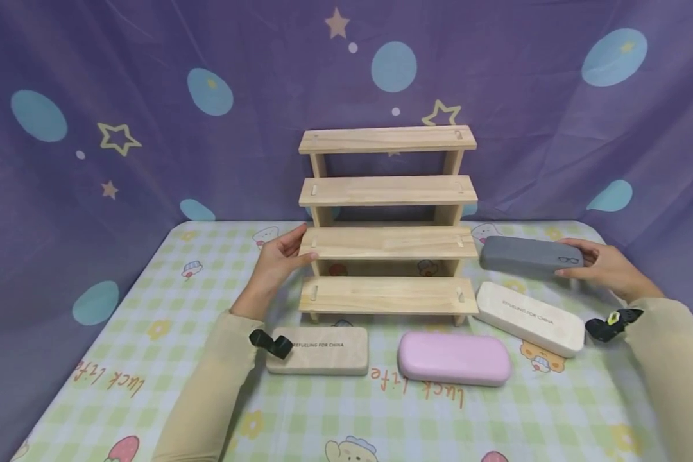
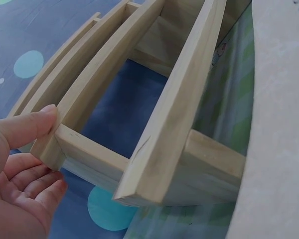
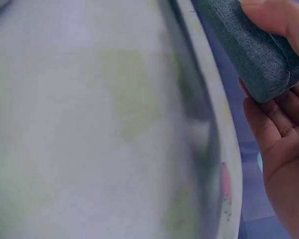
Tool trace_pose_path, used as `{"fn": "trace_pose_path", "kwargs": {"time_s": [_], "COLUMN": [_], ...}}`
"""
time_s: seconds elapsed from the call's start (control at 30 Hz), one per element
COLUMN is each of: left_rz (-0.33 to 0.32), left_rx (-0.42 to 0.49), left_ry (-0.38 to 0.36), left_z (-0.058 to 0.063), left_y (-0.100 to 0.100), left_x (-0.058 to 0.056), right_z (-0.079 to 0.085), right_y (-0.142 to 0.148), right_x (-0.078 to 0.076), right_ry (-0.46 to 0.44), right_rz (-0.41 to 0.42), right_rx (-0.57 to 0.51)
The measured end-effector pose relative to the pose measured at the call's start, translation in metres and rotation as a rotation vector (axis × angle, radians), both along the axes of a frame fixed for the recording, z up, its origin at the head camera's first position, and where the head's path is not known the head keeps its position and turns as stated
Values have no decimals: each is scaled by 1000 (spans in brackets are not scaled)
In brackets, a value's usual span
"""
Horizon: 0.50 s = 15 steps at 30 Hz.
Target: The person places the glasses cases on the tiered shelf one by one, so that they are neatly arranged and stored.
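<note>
A four-step wooden display rack (image 1: 388,242) stands in the middle of the table. My left hand (image 1: 281,255) pinches the left end of its second step from the bottom; in the left wrist view the thumb lies on top of that board (image 2: 89,84) and the fingers are beneath. At the right, my right hand (image 1: 606,269) grips the right end of a grey glasses case (image 1: 525,255) marked with a small glasses print. The right wrist view has the thumb over the case's textured side (image 3: 259,59) and fingers around its end.
In front of the rack lie a beige glasses case (image 1: 323,359) and a pink one (image 1: 455,359). A white case (image 1: 528,319) lies slanted at the rack's right front corner. A checked cloth (image 1: 196,385) covers the table; a purple patterned curtain (image 1: 254,154) hangs behind.
</note>
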<state>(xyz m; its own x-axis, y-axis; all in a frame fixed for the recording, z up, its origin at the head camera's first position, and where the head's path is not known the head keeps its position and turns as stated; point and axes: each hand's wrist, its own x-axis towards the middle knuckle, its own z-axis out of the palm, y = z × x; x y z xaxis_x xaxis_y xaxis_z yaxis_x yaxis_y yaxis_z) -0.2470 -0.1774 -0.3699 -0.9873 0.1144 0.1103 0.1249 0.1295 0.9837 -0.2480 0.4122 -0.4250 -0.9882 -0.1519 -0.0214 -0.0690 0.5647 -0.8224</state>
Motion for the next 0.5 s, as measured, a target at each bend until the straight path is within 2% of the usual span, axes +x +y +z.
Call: {"fn": "trace_pose_path", "kwargs": {"time_s": [0.17, 0.33, 0.5], "left_rz": [-6, -7, -5], "left_rx": [16, 15, 14], "left_ry": [5, -3, 4], "left_z": [1, 1, -1], "left_y": [1, 2, 1], "left_x": [1, 0, 0], "right_z": [11, 25, 40], "right_y": [1, 4, 3], "right_x": [2, 2, 1], "right_ry": [20, 2, 12], "right_rz": [-44, -82, -104], "right_rx": [47, 79, 27]}}
